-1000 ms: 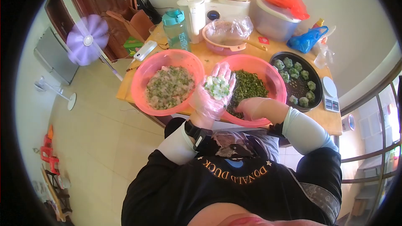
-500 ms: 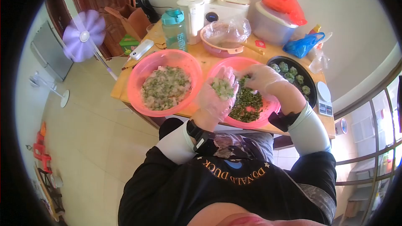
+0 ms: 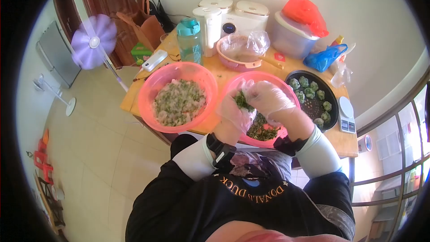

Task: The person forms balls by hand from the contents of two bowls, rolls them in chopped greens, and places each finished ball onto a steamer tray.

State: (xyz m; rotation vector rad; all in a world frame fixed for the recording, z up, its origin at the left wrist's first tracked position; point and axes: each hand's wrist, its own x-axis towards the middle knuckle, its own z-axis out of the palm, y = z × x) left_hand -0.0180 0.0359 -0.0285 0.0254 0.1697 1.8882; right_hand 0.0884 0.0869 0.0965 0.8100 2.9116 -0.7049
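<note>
My left hand, in a clear plastic glove, cups a lump of pale mixture topped with chopped greens. My gloved right hand bends over it, its fingertips pressed together at the greens; the tips are partly hidden. Both hands are above a pink basin holding dark chopped greens. To the left, a second pink basin contains a pale mixture flecked with green. Round green-and-white balls sit in a black pan right of my hands.
A kitchen scale lies beside the pan near the table's right edge. Behind the basins stand a teal bottle, a bowl with a plastic bag, a white appliance and a lidded tub. A fan spins at the left.
My right hand has moved from the basin of greens to my left palm. Dark chopped greens now lie on the pale lump there. The camera view has shifted slightly.
</note>
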